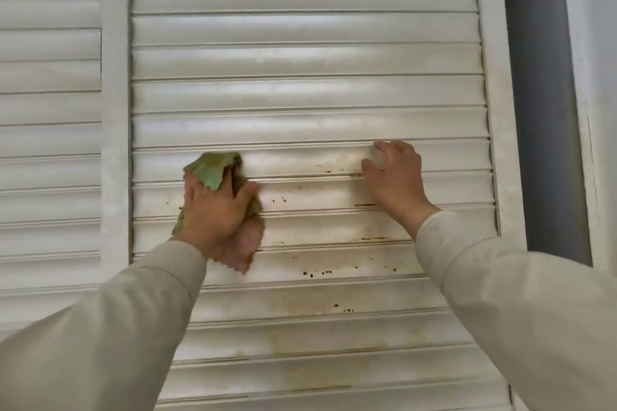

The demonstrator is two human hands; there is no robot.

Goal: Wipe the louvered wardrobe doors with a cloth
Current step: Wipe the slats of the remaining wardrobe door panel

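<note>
The left hand (213, 210) presses a crumpled green-and-pink cloth (210, 168) against the white louvered wardrobe door (300, 93); the right hand (395, 177), half-curled and empty, braces a slat. Brown specks (314, 274) may smear if dragged sideways.

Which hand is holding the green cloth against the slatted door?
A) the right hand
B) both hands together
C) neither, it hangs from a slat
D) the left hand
D: the left hand presses the green cloth onto the slats near the left edge of the louvered door, while the right hand rests bare on the slats further right, apart from the cloth.
</note>
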